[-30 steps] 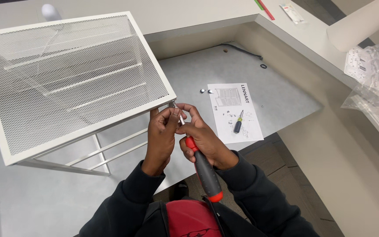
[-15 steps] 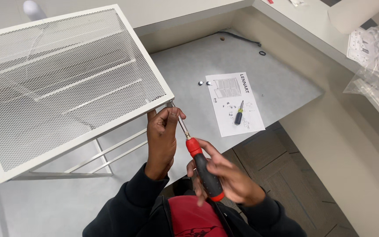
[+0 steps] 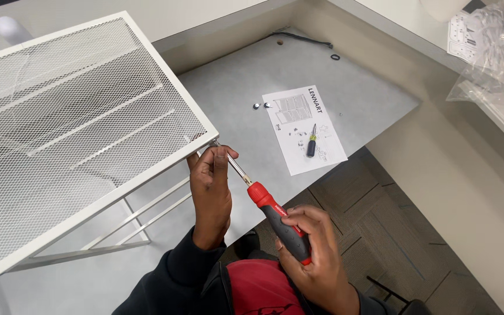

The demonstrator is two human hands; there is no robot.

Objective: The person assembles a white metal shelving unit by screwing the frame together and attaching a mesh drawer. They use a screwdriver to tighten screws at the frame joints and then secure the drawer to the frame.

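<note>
Grey table [image 3: 252, 87] with a bunch of stuff on it: a white instruction sheet [image 3: 310, 131] lies to the right of the frame, with a small screwdriver [image 3: 311, 142] with a yellow-and-black handle lying on top of it. Two little metal bits [image 3: 261, 105] sit just off the sheet's far-left corner, and there's a black ring [image 3: 335, 57] and a dark cable [image 3: 301, 38] further back. Crumpled clear plastic bag [image 3: 485, 55] is on the white ledge at far right. Nothing sits between the hands and the corner they're working at.

Left hand [image 3: 210, 186] is up at the near-right corner of the frame, fingers [image 3: 220, 158] pinched together around the metal shaft right by the tip, steadying it. Right hand [image 3: 316, 254] is nearer and lower, fingers curled tight around the black grip of the red screwdriver [image 3: 275, 213].

The screwdriver runs diagonally, handle near and right, shaft pointing up-left, tip touching the frame corner. Can't make out the screw itself, too small.

The white mesh frame [image 3: 83, 128] takes up the whole left side, lying tilted, with thin rails visible through the mesh and white bars [image 3: 147, 213] sticking out below its near edge.
</note>
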